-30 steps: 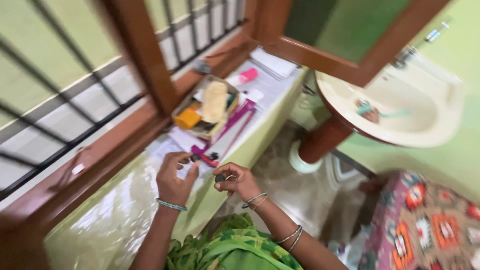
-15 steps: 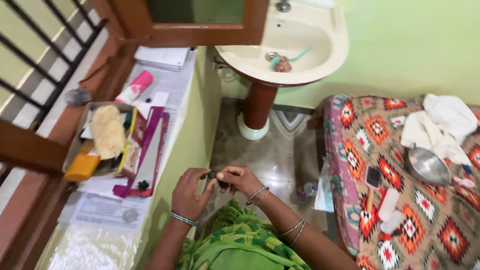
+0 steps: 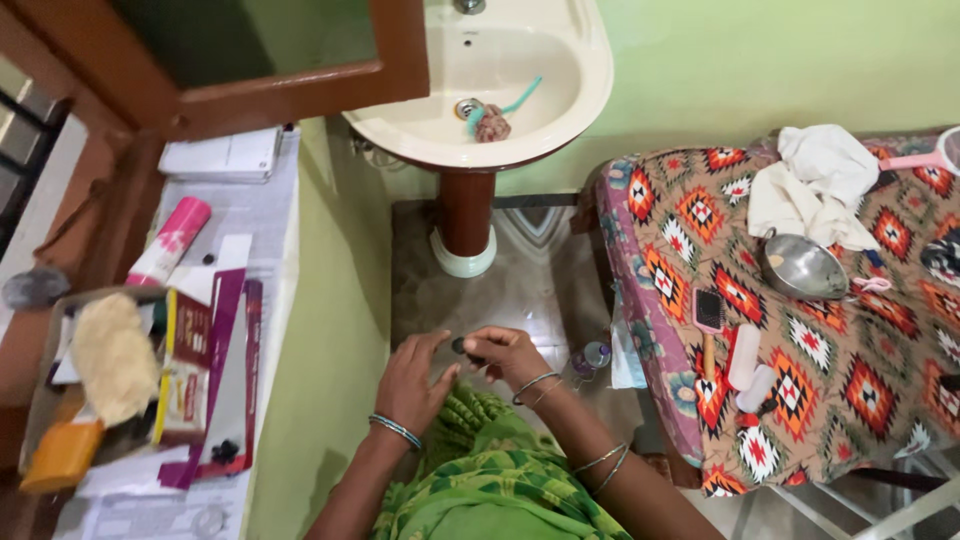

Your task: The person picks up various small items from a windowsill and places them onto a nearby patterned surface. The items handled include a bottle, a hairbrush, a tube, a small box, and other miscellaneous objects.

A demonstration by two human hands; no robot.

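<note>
My right hand [image 3: 508, 355] pinches a small dark round object [image 3: 460, 346] between its fingertips, in front of my lap. My left hand [image 3: 414, 378] is beside it, fingers spread and touching or nearly touching the same object. Both wrists wear thin bangles. Green patterned cloth [image 3: 490, 480] covers my lap below the hands.
A ledge [image 3: 262, 215] on the left carries a cardboard box [image 3: 60, 400] of items, a pink tube [image 3: 168, 242], papers and purple packets. A cream washbasin [image 3: 520, 70] on a brown pedestal stands ahead. On the right, a patterned cloth [image 3: 830, 330] bears a steel bowl [image 3: 800, 268], hairbrush and white cloth.
The view has swung from the window and ledge to the right, toward the patterned cloth. My hands came off the ledge and now meet over my lap around the small dark object.
</note>
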